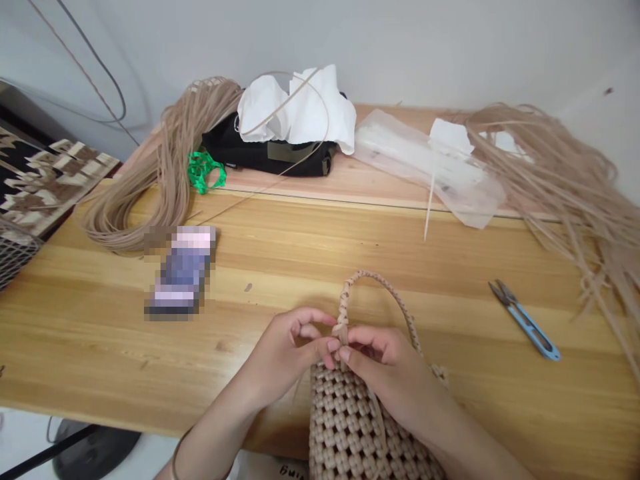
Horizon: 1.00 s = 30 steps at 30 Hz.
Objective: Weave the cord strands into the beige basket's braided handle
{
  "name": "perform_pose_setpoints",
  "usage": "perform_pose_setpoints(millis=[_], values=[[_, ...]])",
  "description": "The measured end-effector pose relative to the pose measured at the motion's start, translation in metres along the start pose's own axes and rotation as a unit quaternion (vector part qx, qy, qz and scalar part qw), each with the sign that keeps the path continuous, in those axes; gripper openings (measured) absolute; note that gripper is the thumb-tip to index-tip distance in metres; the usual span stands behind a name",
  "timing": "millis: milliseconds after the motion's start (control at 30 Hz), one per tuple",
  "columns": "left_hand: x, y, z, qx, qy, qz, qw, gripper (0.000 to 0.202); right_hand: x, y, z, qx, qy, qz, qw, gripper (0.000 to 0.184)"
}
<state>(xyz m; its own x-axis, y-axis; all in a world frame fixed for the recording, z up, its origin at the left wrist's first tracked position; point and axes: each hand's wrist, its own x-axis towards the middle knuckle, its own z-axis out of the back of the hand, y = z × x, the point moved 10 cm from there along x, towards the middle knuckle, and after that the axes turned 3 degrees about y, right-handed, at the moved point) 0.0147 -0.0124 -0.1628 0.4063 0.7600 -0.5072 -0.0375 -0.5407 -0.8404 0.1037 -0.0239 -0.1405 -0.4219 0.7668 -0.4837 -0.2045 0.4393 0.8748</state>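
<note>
A tan woven bag (pixel 335 413) with an open lattice pattern is at the table's front edge, its braided handle (pixel 385 281) arching up behind my hands. My left hand (pixel 295 340) pinches the base of the handle from the left, thumb and fingertips closed on it. From the other side, my right hand (pixel 383 353) grips the same spot, its thumb beside the left one. Flat strands at the handle's foot show between the fingertips. A loose strand (pixel 377 413) hangs down over the bag's face below my right hand.
Blue thread snips (pixel 530 323) lie to the right. A blurred phone (pixel 185 270) is at left. Bundles of tan strands (pixel 170 160) and loose strands (pixel 560 160) lie at the back, with a black pouch (pixel 270 157), white tissue (pixel 320 110), green netting (pixel 205 171) and a plastic bag (pixel 425 160).
</note>
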Motion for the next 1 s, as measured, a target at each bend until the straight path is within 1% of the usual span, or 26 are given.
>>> perform_pose_setpoints(millis=[133, 200, 233, 333, 367, 433, 533, 733, 867, 1000], values=[[-0.001, -0.012, 0.01, 0.101, -0.062, -0.069, 0.991, 0.015, -0.002, -0.002, 0.004, -0.003, -0.023, -0.002, 1.0, 0.021], [-0.001, -0.012, 0.012, 0.109, -0.074, -0.077, 0.988, 0.015, -0.002, -0.005, 0.006, -0.015, -0.032, -0.007, 0.999, 0.02], [0.0, -0.009, 0.012, 0.085, -0.066, -0.068, 0.992, 0.018, -0.003, -0.005, 0.006, -0.019, -0.032, -0.008, 0.999, 0.02], [0.005, 0.003, 0.005, -0.035, -0.021, -0.031, 0.999, 0.031, -0.002, -0.005, 0.004, -0.013, -0.023, -0.002, 1.0, 0.019], [0.005, 0.004, 0.003, -0.065, -0.009, -0.026, 0.998, 0.032, -0.002, -0.004, 0.004, -0.012, -0.021, 0.0, 1.0, 0.019], [0.006, 0.004, -0.002, -0.09, 0.01, -0.02, 0.996, 0.026, -0.003, -0.004, 0.004, -0.014, -0.021, 0.003, 1.0, 0.019], [0.006, 0.001, -0.007, -0.087, 0.028, -0.017, 0.996, 0.019, -0.003, -0.002, 0.004, -0.026, -0.025, 0.006, 0.999, 0.019], [0.006, -0.003, -0.017, -0.085, 0.07, -0.023, 0.994, 0.016, -0.002, -0.001, 0.004, -0.025, -0.027, 0.004, 0.999, 0.018], [0.007, -0.009, -0.02, -0.022, 0.092, -0.055, 0.994, 0.013, -0.003, 0.0, 0.006, -0.036, -0.042, 0.0, 0.998, 0.018], [0.003, -0.013, -0.019, 0.059, 0.082, -0.064, 0.993, 0.018, -0.002, 0.004, 0.005, -0.035, -0.041, 0.01, 0.998, 0.023]])
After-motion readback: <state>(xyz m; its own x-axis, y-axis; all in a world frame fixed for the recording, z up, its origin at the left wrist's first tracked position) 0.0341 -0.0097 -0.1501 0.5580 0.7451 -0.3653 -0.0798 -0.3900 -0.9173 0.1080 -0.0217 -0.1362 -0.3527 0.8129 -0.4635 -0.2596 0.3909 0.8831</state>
